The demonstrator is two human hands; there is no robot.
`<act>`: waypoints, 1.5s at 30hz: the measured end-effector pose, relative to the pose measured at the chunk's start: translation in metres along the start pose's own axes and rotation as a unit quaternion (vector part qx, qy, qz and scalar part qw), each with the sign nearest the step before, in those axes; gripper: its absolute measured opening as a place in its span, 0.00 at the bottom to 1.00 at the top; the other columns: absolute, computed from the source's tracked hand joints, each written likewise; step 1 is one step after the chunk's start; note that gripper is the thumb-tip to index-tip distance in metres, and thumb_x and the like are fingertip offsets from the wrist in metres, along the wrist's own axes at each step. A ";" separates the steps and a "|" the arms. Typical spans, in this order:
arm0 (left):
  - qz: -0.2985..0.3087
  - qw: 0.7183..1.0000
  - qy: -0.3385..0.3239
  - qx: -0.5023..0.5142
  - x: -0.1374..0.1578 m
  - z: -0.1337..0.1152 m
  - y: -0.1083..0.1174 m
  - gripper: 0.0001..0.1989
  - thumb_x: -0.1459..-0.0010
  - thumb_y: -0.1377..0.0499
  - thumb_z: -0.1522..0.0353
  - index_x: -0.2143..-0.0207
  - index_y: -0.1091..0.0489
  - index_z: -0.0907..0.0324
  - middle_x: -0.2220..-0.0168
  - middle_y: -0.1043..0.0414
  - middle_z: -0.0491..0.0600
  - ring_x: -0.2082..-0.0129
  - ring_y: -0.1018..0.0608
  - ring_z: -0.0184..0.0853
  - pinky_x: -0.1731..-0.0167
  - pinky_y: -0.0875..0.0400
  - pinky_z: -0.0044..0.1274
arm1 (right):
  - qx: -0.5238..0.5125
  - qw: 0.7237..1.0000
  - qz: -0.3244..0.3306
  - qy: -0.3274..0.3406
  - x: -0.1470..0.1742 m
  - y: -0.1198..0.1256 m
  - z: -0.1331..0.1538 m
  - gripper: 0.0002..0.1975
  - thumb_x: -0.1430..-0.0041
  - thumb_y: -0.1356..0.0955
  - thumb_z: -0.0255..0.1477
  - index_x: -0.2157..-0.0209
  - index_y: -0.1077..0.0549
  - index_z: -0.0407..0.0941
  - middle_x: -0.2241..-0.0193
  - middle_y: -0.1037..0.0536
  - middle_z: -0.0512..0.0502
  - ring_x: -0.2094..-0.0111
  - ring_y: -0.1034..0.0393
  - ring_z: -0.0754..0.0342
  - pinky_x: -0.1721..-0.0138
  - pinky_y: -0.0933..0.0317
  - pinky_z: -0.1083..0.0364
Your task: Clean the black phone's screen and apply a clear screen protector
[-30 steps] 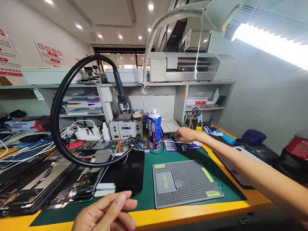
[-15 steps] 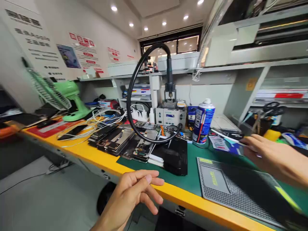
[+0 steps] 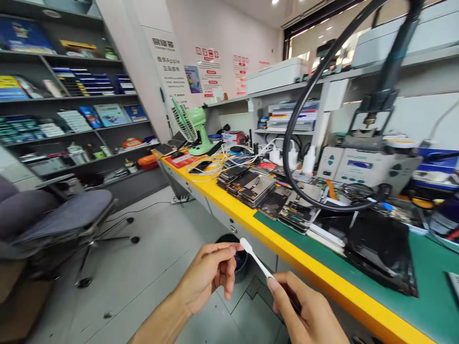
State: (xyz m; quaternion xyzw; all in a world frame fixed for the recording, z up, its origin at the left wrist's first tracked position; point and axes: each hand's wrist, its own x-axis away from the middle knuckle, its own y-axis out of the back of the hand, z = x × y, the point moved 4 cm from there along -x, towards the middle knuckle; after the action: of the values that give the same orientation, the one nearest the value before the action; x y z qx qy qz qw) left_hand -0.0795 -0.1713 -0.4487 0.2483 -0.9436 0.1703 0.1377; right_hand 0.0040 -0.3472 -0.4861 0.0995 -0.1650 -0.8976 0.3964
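Observation:
My right hand (image 3: 304, 306) grips the thin handle of a white toothbrush (image 3: 258, 262), in front of the yellow table edge. Its oblong head points up and left; I cannot see bristles. Close by on the left is my left hand (image 3: 217, 270), thumb and index finger pressed together in a pinch, the other fingers curled. That index fingertip meets the edge of the brush head, or nearly so. Whether anything small sits in the pinch is too fine to tell. Beneath both hands are the floor and a dark round bin (image 3: 241, 267).
Stacked phone screens (image 3: 256, 188) and a black glossy pouch (image 3: 382, 248) lie along the bench on a green mat (image 3: 435, 267). A black hose (image 3: 292, 138) arcs over them. White cables (image 3: 229, 157) and a green fan (image 3: 201, 134) are further left. An office chair (image 3: 68, 215) stands at left.
The view has swung left. My right hand has brought the toothbrush from the right side of the bench to my left hand. My left fingers, spread before, are now pinched.

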 end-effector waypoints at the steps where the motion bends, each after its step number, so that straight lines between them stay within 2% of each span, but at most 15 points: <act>1: -0.020 1.000 0.001 0.004 0.001 0.001 0.013 0.11 0.41 0.37 0.64 0.62 0.25 0.64 0.81 0.34 0.41 0.88 0.33 0.27 0.89 0.32 0.20 | -0.011 1.000 0.008 0.005 -0.009 -0.015 0.007 0.23 0.36 0.38 0.54 0.67 0.26 0.50 0.77 0.27 0.46 0.78 0.35 0.49 0.77 0.44 0.54; 3: -0.052 0.999 0.002 0.011 0.004 0.004 0.036 0.11 0.41 0.37 0.64 0.61 0.25 0.64 0.81 0.35 0.40 0.89 0.34 0.27 0.90 0.33 0.20 | -0.025 0.999 0.034 0.016 -0.026 -0.041 0.010 0.25 0.32 0.41 0.52 0.69 0.28 0.48 0.78 0.28 0.49 0.78 0.37 0.53 0.77 0.48 0.56; 6: -0.089 0.996 -0.001 0.018 0.008 0.009 0.063 0.13 0.40 0.38 0.65 0.58 0.24 0.66 0.82 0.36 0.40 0.89 0.35 0.26 0.90 0.36 0.20 | -0.016 0.997 0.059 0.036 -0.049 -0.069 -0.006 0.25 0.32 0.40 0.52 0.70 0.29 0.47 0.78 0.30 0.49 0.77 0.40 0.54 0.75 0.49 0.56; 9: -0.118 0.993 -0.008 0.027 0.010 0.015 0.084 0.18 0.39 0.40 0.67 0.49 0.26 0.66 0.82 0.37 0.39 0.88 0.34 0.27 0.89 0.35 0.20 | 0.006 1.000 0.012 0.019 -0.068 -0.078 -0.027 0.25 0.35 0.40 0.53 0.68 0.28 0.46 0.78 0.32 0.48 0.77 0.43 0.52 0.73 0.49 0.55; 13: -0.136 0.990 -0.022 0.035 0.008 0.018 0.098 0.21 0.38 0.42 0.66 0.43 0.29 0.65 0.81 0.36 0.39 0.87 0.34 0.28 0.89 0.33 0.21 | -0.038 0.996 0.075 -0.013 -0.074 -0.092 -0.023 0.26 0.33 0.41 0.53 0.70 0.29 0.46 0.78 0.30 0.49 0.78 0.42 0.54 0.76 0.48 0.57; 15: -0.137 0.990 -0.026 0.033 0.007 0.018 0.100 0.20 0.39 0.40 0.65 0.46 0.27 0.66 0.82 0.36 0.39 0.88 0.35 0.27 0.89 0.34 0.21 | -0.065 0.990 0.123 -0.010 -0.072 -0.102 -0.014 0.27 0.33 0.42 0.53 0.70 0.29 0.46 0.78 0.29 0.50 0.80 0.43 0.56 0.78 0.48 0.57; 17: -0.138 0.989 -0.032 0.032 0.009 0.018 0.100 0.20 0.39 0.39 0.64 0.48 0.26 0.66 0.82 0.37 0.39 0.89 0.36 0.27 0.90 0.34 0.21 | -0.069 0.989 0.133 0.002 -0.072 -0.108 -0.011 0.27 0.34 0.40 0.53 0.69 0.27 0.46 0.78 0.29 0.50 0.79 0.43 0.56 0.77 0.48 0.57; 21: -0.138 0.989 -0.042 0.031 0.014 0.015 0.101 0.23 0.38 0.39 0.61 0.43 0.28 0.63 0.82 0.38 0.37 0.89 0.34 0.27 0.89 0.33 0.21 | -0.043 0.998 0.054 -0.009 -0.083 -0.098 -0.027 0.28 0.37 0.39 0.55 0.68 0.26 0.45 0.79 0.34 0.49 0.77 0.44 0.53 0.75 0.50 0.55; 23: -0.134 0.990 -0.043 0.029 0.014 0.015 0.103 0.24 0.37 0.39 0.61 0.43 0.29 0.63 0.82 0.37 0.37 0.89 0.33 0.28 0.88 0.31 0.22 | -0.050 0.997 0.051 -0.023 -0.084 -0.092 -0.032 0.28 0.37 0.39 0.55 0.68 0.27 0.45 0.79 0.34 0.50 0.77 0.43 0.53 0.75 0.50 0.55; 30: -0.118 0.992 -0.050 0.018 0.004 0.017 0.095 0.20 0.37 0.40 0.59 0.50 0.24 0.65 0.83 0.37 0.39 0.91 0.34 0.27 0.89 0.33 0.22 | -0.175 0.968 0.176 -0.048 -0.072 -0.116 -0.005 0.27 0.35 0.39 0.54 0.73 0.32 0.45 0.80 0.35 0.53 0.80 0.48 0.58 0.77 0.51 0.57; 32: -0.115 0.992 -0.056 0.012 0.006 0.017 0.091 0.20 0.36 0.39 0.59 0.50 0.24 0.66 0.83 0.37 0.39 0.91 0.34 0.27 0.88 0.34 0.23 | -0.157 0.977 0.143 -0.033 -0.077 -0.118 -0.009 0.26 0.35 0.38 0.53 0.72 0.30 0.45 0.79 0.35 0.53 0.79 0.47 0.57 0.76 0.51 0.57; 35: -0.117 0.991 -0.068 0.009 0.014 0.016 0.090 0.24 0.35 0.41 0.58 0.42 0.29 0.63 0.83 0.37 0.38 0.89 0.32 0.29 0.85 0.30 0.24 | -0.113 0.991 0.066 -0.028 -0.087 -0.108 -0.027 0.27 0.37 0.37 0.55 0.71 0.28 0.44 0.79 0.36 0.52 0.78 0.47 0.56 0.75 0.52 0.56; 38: -0.118 0.990 -0.078 0.006 0.018 0.014 0.092 0.28 0.34 0.41 0.57 0.38 0.32 0.64 0.83 0.37 0.38 0.88 0.31 0.30 0.83 0.28 0.27 | -0.120 0.990 0.061 -0.046 -0.089 -0.099 -0.038 0.29 0.37 0.38 0.56 0.72 0.28 0.44 0.80 0.37 0.52 0.78 0.48 0.57 0.76 0.53 0.56; 41: -0.119 0.990 -0.080 0.009 0.016 0.014 0.094 0.28 0.35 0.41 0.58 0.38 0.33 0.65 0.83 0.37 0.38 0.89 0.32 0.30 0.84 0.28 0.27 | -0.181 0.977 0.095 -0.068 -0.081 -0.097 -0.028 0.29 0.37 0.37 0.57 0.70 0.29 0.44 0.79 0.37 0.53 0.80 0.49 0.59 0.78 0.55 0.57; 45: -0.113 0.990 -0.080 0.019 0.012 0.014 0.090 0.27 0.35 0.41 0.58 0.39 0.31 0.64 0.82 0.37 0.38 0.89 0.33 0.29 0.84 0.27 0.27 | -0.282 0.935 0.172 -0.126 -0.067 -0.111 -0.009 0.33 0.44 0.35 0.62 0.64 0.28 0.44 0.80 0.36 0.54 0.84 0.53 0.61 0.82 0.59 0.58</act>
State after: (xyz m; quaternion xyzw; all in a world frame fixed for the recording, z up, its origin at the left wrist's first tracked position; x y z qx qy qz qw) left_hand -0.1384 -0.1077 -0.4806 0.3690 -0.9140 0.1507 0.0758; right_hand -0.0239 -0.2288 -0.5328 -0.1602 0.0313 -0.8304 0.5327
